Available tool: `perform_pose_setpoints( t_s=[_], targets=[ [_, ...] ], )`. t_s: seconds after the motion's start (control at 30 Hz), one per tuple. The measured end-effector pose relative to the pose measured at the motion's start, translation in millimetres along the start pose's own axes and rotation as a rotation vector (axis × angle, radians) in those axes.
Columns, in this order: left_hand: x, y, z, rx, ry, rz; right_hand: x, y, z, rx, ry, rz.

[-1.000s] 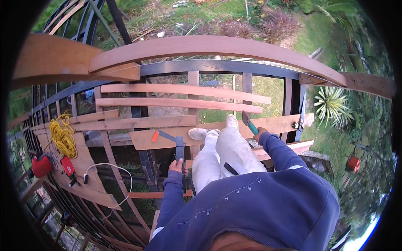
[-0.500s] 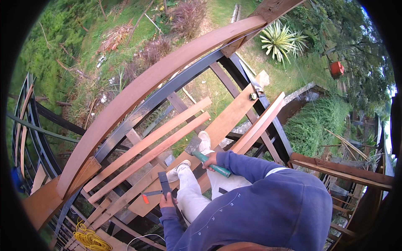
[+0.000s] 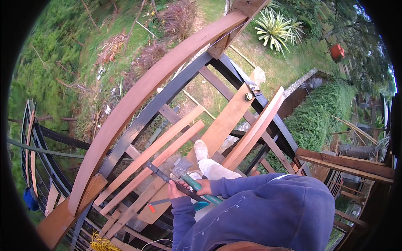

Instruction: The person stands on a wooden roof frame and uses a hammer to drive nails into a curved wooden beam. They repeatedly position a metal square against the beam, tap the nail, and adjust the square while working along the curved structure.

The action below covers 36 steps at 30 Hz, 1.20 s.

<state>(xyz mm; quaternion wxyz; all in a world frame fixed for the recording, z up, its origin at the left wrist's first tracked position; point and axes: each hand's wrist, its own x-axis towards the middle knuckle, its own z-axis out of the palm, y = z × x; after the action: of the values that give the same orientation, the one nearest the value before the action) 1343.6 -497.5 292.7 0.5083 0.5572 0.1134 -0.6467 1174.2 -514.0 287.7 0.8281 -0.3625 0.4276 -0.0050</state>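
Green-handled tool (image 3: 191,183), lower centre, clenched in right hand (image 3: 204,187), arguably needed steady control beside left hand (image 3: 175,190), wrapped around dark bar (image 3: 158,171).

Broad, even daylight here, the grass (image 3: 276,69) showing bright and the shadows staying soft. Look at the dark metal beam (image 3: 132,131), a pale sheen along its face! Between the timbers (image 3: 153,152), the gaps sink into murk. Fisheye distortion bows the edges, and all 4 corners are black. Out left, the foliage (image 3: 42,79) smears into mush; far right, whitish glare bites at the rim. Fine detail goes soft around the hammer (image 3: 181,166).
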Motion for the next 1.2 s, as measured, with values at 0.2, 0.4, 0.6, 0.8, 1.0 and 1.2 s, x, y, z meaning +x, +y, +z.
perform_pose_setpoints(
  t_s=[0.2, 0.4, 0.6, 0.8, 1.0, 1.2],
  targets=[
    [-1.4, -6.7, -21.7, 0.014, 0.053, -0.002, -5.7, 27.5, 5.8, 0.342, 0.057, 0.076],
    [-6.3, -9.4, -38.4, 0.039, 0.086, 0.013, -0.6, 27.2, 40.9, 0.112, 0.315, 0.109],
    [-17.5, -5.2, -8.4, 0.317, 0.113, 0.109, -7.9, 11.3, 43.0, 0.022, 0.438, 0.131],
    [3.2, -27.6, 46.9, 0.521, 0.100, 0.182, -30.5, -2.0, -8.5, 0.281, 0.446, 0.145],
    [24.9, -69.2, 117.1, 0.586, 0.064, 0.165, -66.8, -17.8, -92.3, 0.424, 0.405, 0.119],
    [47.6, -112.3, 216.0, 0.596, 0.094, -0.011, -87.8, 1.9, -170.2, 0.270, 0.518, 0.104]
  ],
)
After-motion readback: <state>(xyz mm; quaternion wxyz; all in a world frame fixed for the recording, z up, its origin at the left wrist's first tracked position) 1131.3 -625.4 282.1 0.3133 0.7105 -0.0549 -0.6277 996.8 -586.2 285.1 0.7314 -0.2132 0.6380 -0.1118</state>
